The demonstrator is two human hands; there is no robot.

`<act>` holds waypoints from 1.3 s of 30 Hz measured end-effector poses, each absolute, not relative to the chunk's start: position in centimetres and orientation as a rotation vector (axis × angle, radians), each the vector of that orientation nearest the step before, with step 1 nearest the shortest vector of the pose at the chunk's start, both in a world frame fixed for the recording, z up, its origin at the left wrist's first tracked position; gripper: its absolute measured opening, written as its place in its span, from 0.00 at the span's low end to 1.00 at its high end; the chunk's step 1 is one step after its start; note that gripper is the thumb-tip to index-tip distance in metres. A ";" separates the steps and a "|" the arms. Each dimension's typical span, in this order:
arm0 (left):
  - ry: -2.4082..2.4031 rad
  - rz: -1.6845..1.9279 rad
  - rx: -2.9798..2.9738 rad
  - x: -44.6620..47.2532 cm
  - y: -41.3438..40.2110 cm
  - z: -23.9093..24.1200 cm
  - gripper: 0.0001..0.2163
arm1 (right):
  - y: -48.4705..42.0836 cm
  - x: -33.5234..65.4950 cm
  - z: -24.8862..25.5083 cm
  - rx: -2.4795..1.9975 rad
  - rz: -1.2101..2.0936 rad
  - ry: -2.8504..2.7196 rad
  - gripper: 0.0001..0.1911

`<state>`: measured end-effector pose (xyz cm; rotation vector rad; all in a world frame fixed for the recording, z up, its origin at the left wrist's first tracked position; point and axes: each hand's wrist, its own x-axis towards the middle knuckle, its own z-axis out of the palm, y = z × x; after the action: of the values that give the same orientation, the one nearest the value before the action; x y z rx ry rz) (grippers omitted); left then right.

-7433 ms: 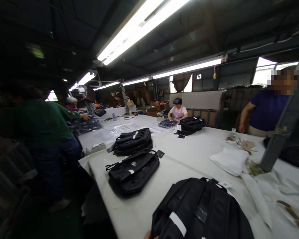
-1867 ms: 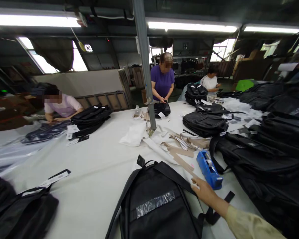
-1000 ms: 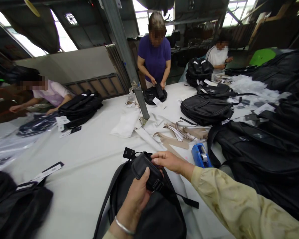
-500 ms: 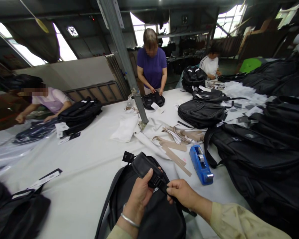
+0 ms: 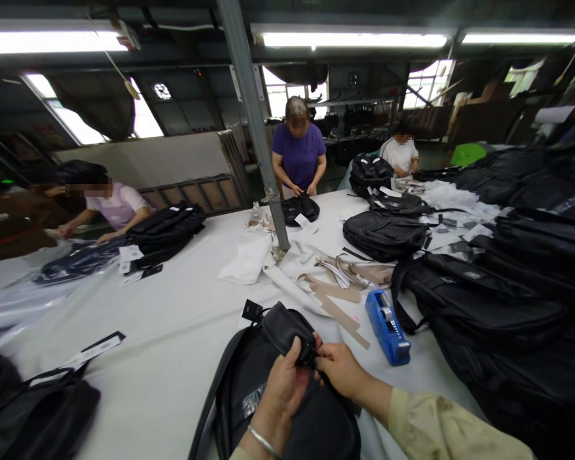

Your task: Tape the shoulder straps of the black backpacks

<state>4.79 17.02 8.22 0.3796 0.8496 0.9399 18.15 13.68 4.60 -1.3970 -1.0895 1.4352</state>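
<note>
A black backpack lies in front of me on the white table. My left hand, a bangle on its wrist, grips the backpack's padded shoulder strap near its buckle. My right hand pinches the webbing right beside that buckle, fingers closed, touching the left hand. A black hang tag sticks out at the strap's top.
A blue tape dispenser and brown paper strips lie right of the backpack. Black backpacks pile at the right and lower left. A steel post rises mid-table. Three people work at the far side.
My right hand left the table, came to the strap and slid down to the buckle next to the left hand. The left hand keeps its hold on the strap.
</note>
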 end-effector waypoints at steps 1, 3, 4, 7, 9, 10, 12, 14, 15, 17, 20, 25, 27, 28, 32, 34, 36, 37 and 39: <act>0.815 0.932 0.401 4.8 16.9 8.0 0.16 | 14.0 17.9 5.0 -1.367 1.427 -1.087 0.08; 0.786 0.892 0.447 4.7 16.8 7.7 0.18 | 14.1 17.6 5.5 -1.281 1.436 -1.090 0.09; 0.795 0.873 0.457 4.6 16.8 7.8 0.18 | 13.9 17.7 5.5 -1.239 1.440 -1.095 0.09; 0.873 0.900 0.411 4.2 17.1 8.5 0.14 | 12.9 18.2 4.9 -1.217 1.458 -1.089 0.10; 0.915 0.934 0.377 4.1 17.2 9.0 0.11 | 12.7 18.4 4.7 -1.266 1.473 -1.075 0.09; 0.913 0.928 0.381 4.2 17.3 9.1 0.11 | 12.8 18.3 4.8 -1.283 1.469 -1.073 0.09; 0.852 0.894 0.418 4.2 17.3 9.2 0.13 | 13.5 18.1 5.5 -1.265 1.441 -1.070 0.08; 0.774 0.859 0.449 4.3 17.5 9.3 0.16 | 14.3 17.9 6.3 -1.196 1.437 -1.071 0.09; 0.759 0.848 0.459 4.2 17.6 9.4 0.17 | 14.5 18.0 6.5 -1.162 1.451 -1.081 0.09; 0.803 0.871 0.456 4.0 18.0 10.0 0.16 | 14.2 18.5 6.5 -1.146 1.496 -1.113 0.10; 0.904 0.950 0.430 3.6 18.7 11.2 0.11 | 13.3 19.2 5.9 -1.227 1.543 -1.096 0.11; 0.890 0.958 0.414 4.0 19.3 12.4 0.11 | 14.3 18.6 6.7 -1.184 1.478 -1.138 0.09; 0.904 0.984 0.418 4.3 19.6 13.0 0.11 | 14.8 18.6 6.8 -1.186 1.447 -1.223 0.08; 0.918 1.009 0.422 4.3 19.8 13.4 0.10 | 14.8 18.9 6.4 -1.218 1.445 -1.254 0.07; 0.985 1.070 0.445 4.1 20.8 14.7 0.09 | 12.4 21.2 3.2 -1.456 1.543 -1.267 0.07; 1.024 1.063 0.465 4.0 21.0 14.8 0.08 | 11.1 22.7 2.1 -1.598 1.514 -1.492 0.09; 1.043 1.046 0.485 4.1 20.9 14.7 0.08 | 10.6 24.2 2.4 -1.703 1.376 -1.809 0.09; 1.045 1.039 0.491 4.4 20.7 14.6 0.08 | 10.7 24.7 3.0 -1.711 1.302 -1.899 0.07; 1.033 1.034 0.493 5.2 20.2 14.5 0.09 | 11.7 25.2 4.8 -1.609 1.198 -1.898 0.11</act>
<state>5.17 20.20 14.55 0.4926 1.0330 1.0336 25.21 11.66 4.82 -1.6087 -1.8976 1.1977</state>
